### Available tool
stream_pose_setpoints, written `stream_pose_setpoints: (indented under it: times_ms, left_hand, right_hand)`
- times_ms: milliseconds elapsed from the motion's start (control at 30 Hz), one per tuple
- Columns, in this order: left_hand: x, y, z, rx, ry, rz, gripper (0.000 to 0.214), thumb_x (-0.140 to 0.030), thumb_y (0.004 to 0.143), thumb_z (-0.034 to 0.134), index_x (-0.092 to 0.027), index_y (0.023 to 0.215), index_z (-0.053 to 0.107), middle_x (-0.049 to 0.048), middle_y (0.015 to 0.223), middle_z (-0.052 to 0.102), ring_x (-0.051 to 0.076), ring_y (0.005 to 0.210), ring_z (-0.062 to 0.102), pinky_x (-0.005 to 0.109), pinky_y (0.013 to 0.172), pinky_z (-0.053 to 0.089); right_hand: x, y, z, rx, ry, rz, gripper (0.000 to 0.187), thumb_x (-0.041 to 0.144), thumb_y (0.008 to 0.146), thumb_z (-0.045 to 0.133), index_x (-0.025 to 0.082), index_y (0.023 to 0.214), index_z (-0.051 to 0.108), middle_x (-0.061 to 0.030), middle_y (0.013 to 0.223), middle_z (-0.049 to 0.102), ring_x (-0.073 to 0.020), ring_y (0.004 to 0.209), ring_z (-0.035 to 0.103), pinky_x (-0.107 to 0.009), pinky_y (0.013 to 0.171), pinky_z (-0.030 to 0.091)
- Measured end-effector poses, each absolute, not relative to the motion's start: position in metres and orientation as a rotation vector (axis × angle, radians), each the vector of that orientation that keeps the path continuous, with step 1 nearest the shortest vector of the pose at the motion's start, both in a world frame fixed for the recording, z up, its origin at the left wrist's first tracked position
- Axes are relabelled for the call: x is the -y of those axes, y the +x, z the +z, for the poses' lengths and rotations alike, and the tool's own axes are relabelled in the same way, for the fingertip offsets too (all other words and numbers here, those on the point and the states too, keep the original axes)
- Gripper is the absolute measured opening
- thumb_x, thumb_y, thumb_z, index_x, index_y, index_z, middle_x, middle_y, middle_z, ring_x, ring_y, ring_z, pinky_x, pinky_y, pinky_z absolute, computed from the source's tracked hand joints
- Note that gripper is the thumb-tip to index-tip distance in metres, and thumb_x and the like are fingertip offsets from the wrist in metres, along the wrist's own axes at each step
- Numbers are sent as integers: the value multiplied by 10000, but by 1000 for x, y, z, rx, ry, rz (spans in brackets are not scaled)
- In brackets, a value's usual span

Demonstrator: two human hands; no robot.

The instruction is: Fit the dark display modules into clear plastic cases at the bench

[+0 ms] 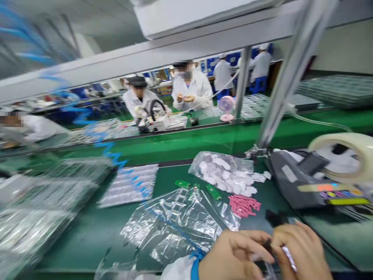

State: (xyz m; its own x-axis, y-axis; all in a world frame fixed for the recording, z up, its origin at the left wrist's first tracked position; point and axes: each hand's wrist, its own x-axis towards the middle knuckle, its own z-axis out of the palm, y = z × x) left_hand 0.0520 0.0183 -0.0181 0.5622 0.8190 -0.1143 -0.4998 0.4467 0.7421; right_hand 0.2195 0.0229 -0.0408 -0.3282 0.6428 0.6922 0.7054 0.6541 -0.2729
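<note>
At the bottom right, my left hand (233, 254) and my right hand (300, 249) meet close together. The left fingers are curled around a small clear plastic piece (266, 268), partly hidden and blurred. My right hand is closed, with a dark blurred object (275, 218) sticking out beyond its fingers and a shiny strip (289, 257) showing between them; I cannot tell what these are. A heap of pink strips (244, 205) lies just beyond my hands. Clear plastic bags (175, 221) spread to their left, beside small green circuit boards (213, 192).
A bag of white pieces (224, 171) lies behind the pink heap. At right stands a tape dispenser (294, 179) with a large tape roll (344, 155). Clear trays (52, 198) stack at left near a bubble-wrap sheet (129, 184). A metal post (282, 77) rises ahead; co-workers sit beyond.
</note>
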Motion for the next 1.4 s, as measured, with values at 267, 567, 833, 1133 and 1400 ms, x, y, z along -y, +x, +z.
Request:
stream_pose_setpoints:
  times_ms: [267, 567, 833, 1133, 1400]
  left_hand:
    - [-29, 51, -26, -676, 462, 913, 347, -432, 560, 796, -170, 782, 752, 108, 1145, 648, 271, 1051, 586, 379, 970, 405]
    - [-34, 49, -23, -712, 503, 814, 365, -474, 587, 766, -180, 802, 738, 114, 1269, 556, 307, 1169, 493, 442, 1015, 362]
    - [-29, 60, -17, -652, 768, 695, 334, -432, 565, 793, -206, 805, 743, 103, 1215, 508, 320, 1183, 460, 440, 1004, 357]
    - [-34, 53, -13, -377, 634, 660, 335, -466, 612, 755, -206, 821, 727, 112, 1216, 585, 304, 1195, 481, 453, 1012, 333]
    - [-22, 61, -23, -175, 439, 692, 358, -499, 653, 715, -171, 796, 735, 108, 1108, 652, 225, 1051, 583, 313, 849, 448]
  right_hand:
    - [11, 229, -36, 1934, -1361, 407, 318, 359, 984, 268, 221, 731, 401, 31, 693, 523, -127, 678, 557, -286, 832, 401]
    - [-5, 261, -111, 1843, -1762, 293, 97, 256, 861, 483, 191, 904, 540, -49, 799, 593, -208, 738, 556, -339, 678, 437]
    - [-10, 228, -16, 2023, -1139, 8, 178, 182, 889, 466, 230, 1006, 591, -42, 993, 632, -192, 899, 545, -451, 939, 288]
    - [-20, 235, -33, 1481, -776, 996, 364, 552, 731, 663, 306, 991, 601, 7, 828, 634, -177, 805, 580, -356, 791, 456]
    - [-15, 214, -46, 1261, -644, 1188, 388, 552, 669, 713, 368, 1000, 630, 12, 806, 630, -159, 796, 566, -294, 721, 502]
